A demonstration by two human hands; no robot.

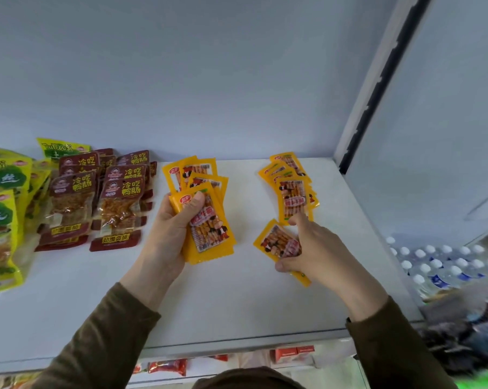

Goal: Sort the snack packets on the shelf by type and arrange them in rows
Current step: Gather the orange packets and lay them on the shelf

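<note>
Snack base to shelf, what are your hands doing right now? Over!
Left hand grips a stack of orange packets. Right hand pinches one loose orange packet beside the right pile. Brown packets already rowed left. Nothing blocking.

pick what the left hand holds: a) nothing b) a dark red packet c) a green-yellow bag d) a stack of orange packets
d: the left hand grips a stack of orange packets, thumb across the top one, while the dark red packets and green-yellow bags lie untouched on the shelf to its left.
</note>
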